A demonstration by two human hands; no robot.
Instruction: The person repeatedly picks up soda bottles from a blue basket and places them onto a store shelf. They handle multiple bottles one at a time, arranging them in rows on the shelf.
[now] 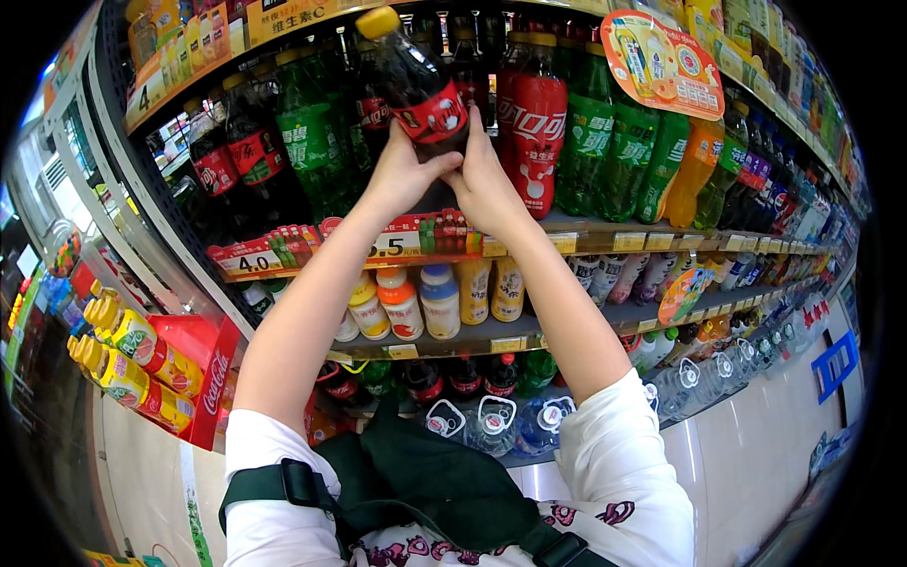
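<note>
Both my hands are raised to the upper drinks shelf around one dark cola bottle (414,74) with a red label and a yellow cap. The bottle leans, its cap up and to the left. My left hand (407,166) grips its lower left side, and my right hand (489,177) grips its lower right side; the thumbs meet near its base. To the right of the bottle stands a red Coca-Cola bottle (542,135) on the same shelf. Green Sprite bottles (308,135) and more cola bottles (255,145) stand to the left.
Price strips (266,251) edge the shelf. Milk drink bottles (400,301) fill the shelf beneath, with large water jugs (492,425) near the floor. A red Coca-Cola display stand (216,383) with yellow bottles is at the left. A round-edged promotional sign (662,64) juts out at upper right.
</note>
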